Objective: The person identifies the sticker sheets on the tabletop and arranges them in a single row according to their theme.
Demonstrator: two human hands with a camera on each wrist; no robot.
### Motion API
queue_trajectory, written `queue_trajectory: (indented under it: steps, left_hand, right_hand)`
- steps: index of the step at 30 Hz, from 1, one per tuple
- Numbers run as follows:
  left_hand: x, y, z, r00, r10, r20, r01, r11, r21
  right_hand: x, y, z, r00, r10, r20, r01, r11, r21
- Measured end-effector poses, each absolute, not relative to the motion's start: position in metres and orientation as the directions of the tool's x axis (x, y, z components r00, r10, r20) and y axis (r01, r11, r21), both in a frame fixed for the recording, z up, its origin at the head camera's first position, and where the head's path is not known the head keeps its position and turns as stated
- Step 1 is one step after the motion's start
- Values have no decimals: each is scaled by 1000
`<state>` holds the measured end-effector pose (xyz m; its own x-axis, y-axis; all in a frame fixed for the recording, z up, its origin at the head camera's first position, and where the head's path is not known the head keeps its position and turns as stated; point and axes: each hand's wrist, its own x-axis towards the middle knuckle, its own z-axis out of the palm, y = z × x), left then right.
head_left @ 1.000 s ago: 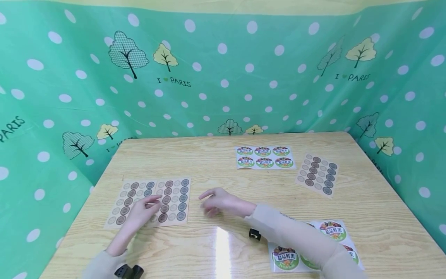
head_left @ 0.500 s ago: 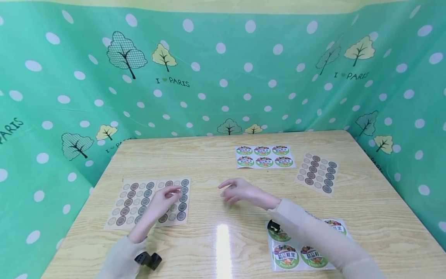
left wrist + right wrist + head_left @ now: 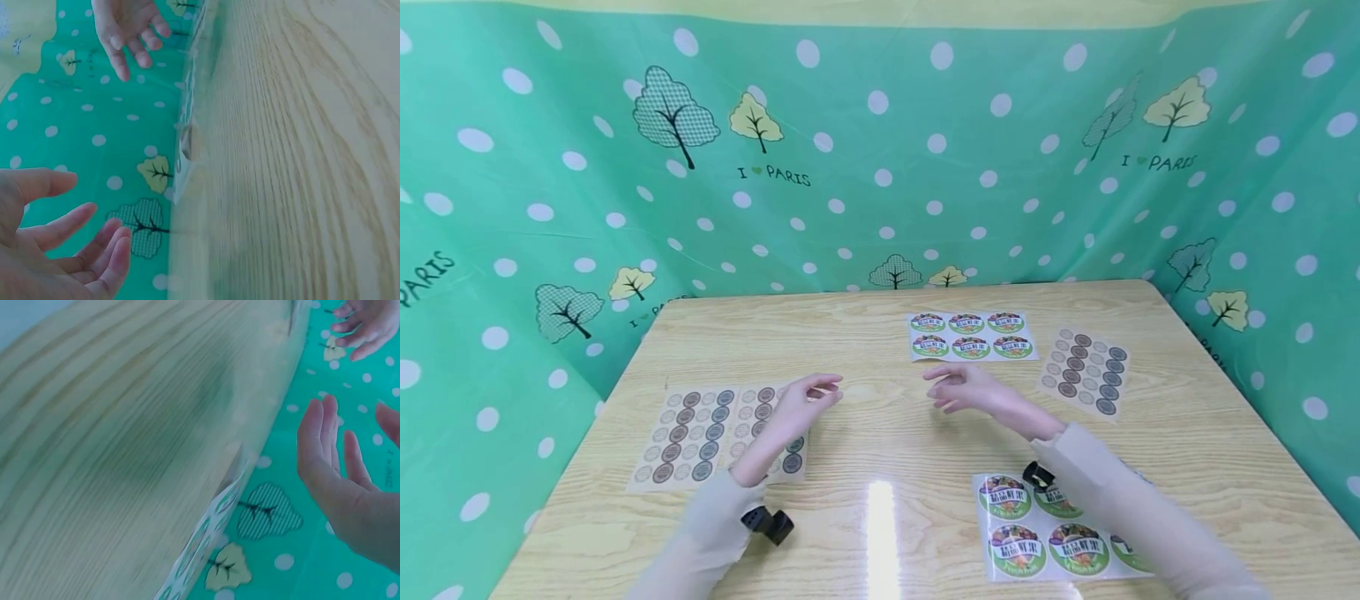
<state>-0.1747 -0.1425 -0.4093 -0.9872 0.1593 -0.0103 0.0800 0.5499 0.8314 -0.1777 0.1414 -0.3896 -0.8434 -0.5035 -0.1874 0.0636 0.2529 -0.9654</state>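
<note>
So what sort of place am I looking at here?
Probably an indoor work booth, though the room beyond is hidden: a wooden table, green polka-dot fabric hung behind it and along both sides, and sheets of round stickers laid out on top.

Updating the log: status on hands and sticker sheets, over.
Left hand raised, empty. Right hand raised, empty. Sticker sheets lie on table. Right sleeve hides part of near fruit sheet.

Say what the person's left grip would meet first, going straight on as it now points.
Probably the right grip, facing the left grip across the table; their relative heights are hard to judge.
</note>
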Motion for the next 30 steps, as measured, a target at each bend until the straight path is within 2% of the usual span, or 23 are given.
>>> queue_trajectory:
  steps: [7,14,30]
  left_hand:
    - [-184,-116,-403,-973,232,3,126,518,846]
    - [-191,-87,-401,-947,319,27,195,508,839]
    - [-201,-20,-411,-878,479,-14,247,477,843]
  right_hand:
    - [-179,170,-392,-880,-410,-240,74,381,-922]
    - [-176,204,-391,-901,-385,-201,18,431,-902]
    - [-178,274,-396,-948,-242,-204,21,595,-804]
